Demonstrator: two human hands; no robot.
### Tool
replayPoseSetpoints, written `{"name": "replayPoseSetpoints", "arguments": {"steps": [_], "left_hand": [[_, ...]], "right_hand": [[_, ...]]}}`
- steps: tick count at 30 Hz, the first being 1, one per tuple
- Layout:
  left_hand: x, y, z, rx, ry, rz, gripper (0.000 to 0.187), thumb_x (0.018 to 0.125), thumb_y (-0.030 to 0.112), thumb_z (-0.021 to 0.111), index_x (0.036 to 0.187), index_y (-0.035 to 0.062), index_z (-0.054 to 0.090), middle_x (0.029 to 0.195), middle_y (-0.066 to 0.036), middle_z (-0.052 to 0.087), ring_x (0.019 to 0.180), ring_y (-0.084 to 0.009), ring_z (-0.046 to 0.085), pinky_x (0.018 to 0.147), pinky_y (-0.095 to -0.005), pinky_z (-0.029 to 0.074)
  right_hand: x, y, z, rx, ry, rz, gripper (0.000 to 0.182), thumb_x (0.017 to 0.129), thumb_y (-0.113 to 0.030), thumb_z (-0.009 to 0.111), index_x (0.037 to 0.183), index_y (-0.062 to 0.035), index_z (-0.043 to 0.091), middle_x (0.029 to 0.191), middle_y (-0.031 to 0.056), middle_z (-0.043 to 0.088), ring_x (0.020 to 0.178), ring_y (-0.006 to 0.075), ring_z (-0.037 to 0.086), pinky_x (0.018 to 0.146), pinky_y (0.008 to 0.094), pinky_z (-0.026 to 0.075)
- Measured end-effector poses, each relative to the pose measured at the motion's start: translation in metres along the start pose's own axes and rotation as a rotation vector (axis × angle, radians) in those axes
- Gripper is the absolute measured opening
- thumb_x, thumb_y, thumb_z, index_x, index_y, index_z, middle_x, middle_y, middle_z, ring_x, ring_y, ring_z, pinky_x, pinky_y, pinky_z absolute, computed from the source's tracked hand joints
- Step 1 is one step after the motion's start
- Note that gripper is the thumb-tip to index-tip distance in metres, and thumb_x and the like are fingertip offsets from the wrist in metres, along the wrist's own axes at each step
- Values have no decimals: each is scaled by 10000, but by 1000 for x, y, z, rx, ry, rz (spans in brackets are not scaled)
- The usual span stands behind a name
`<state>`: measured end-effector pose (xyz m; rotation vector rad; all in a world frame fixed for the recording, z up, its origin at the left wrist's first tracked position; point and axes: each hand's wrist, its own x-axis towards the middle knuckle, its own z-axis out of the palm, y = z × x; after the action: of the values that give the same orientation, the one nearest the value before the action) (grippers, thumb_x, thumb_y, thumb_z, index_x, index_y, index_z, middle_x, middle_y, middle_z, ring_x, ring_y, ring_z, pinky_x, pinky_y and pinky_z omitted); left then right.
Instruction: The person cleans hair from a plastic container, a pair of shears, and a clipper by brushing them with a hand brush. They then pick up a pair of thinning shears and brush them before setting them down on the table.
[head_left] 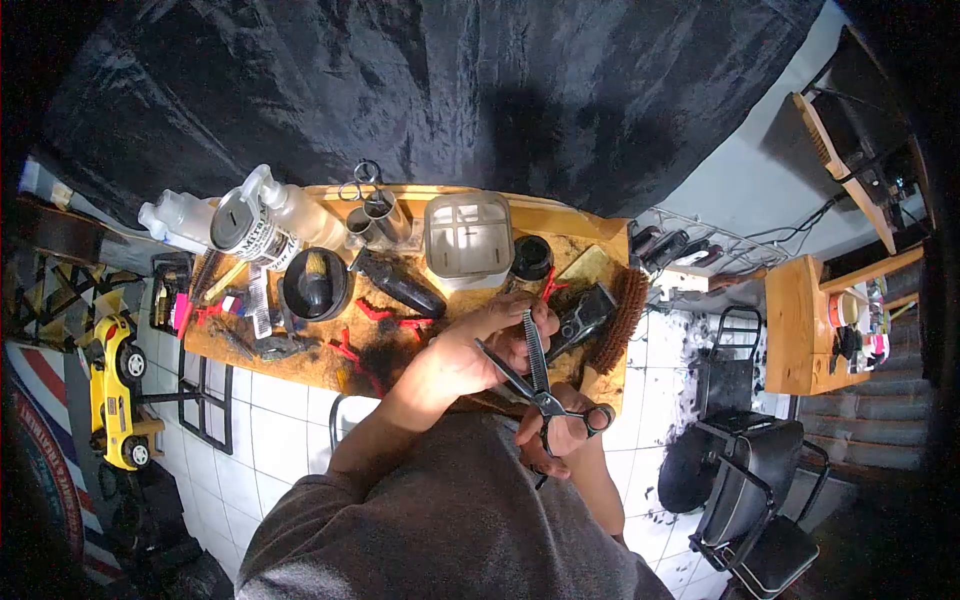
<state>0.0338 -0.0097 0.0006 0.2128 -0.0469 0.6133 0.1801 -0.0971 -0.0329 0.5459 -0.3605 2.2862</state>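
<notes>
A pair of open thinning scissors (541, 385) is held over the front edge of the wooden table, one blade toothed like a comb. My right hand (556, 446) grips the scissors by their finger rings. At the toothed blade's tip, my left hand (496, 338) has its fingers curled closed around the end. Just beyond my hands lie a black hair clipper (584, 318) and a brown bristle brush (622, 320). A second black clipper (400, 285) rests left of my left hand, among red clips (374, 311).
On the wooden table (290, 365) stand a black bowl with a brush (316, 284), a spray bottle (300, 212), a tin (240, 228), metal cups holding scissors (387, 215) and a clear-lidded box (468, 236). A black chair (745, 480) stands right, a yellow toy car (122, 390) left.
</notes>
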Motion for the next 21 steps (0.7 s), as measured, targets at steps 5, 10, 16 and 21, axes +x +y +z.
{"name": "replayPoseSetpoints", "arguments": {"steps": [5,10,16,21], "left_hand": [[-2,2,-5,23,25,-26,222,913,236,568,987,30,532,902,-33,500,697,-64,474,573,-207,411],[1,2,-2,-10,-23,-42,210,914,220,570,979,23,536,914,-32,500,707,-58,489,601,-206,429],[3,0,-5,-88,-64,-57,175,928,165,542,995,4,528,894,-34,485,696,-58,497,603,-178,455],[-1,-2,-5,-141,8,-89,150,940,124,510,1018,-3,523,903,-36,474,665,-60,486,565,-174,452]], "right_hand": [[-5,1,-4,3,-10,13,781,828,-443,603,1163,242,431,842,313,601,551,250,595,458,299,471],[-11,4,-9,42,-62,-3,783,830,-470,602,1172,217,446,1070,373,542,542,255,596,461,305,492],[-6,5,-7,83,-104,-72,670,853,-408,605,1197,154,478,1118,389,516,562,281,613,448,304,496],[-8,4,-12,128,-143,-73,615,853,-398,608,1233,73,498,1131,399,505,561,298,619,441,297,499]]}}
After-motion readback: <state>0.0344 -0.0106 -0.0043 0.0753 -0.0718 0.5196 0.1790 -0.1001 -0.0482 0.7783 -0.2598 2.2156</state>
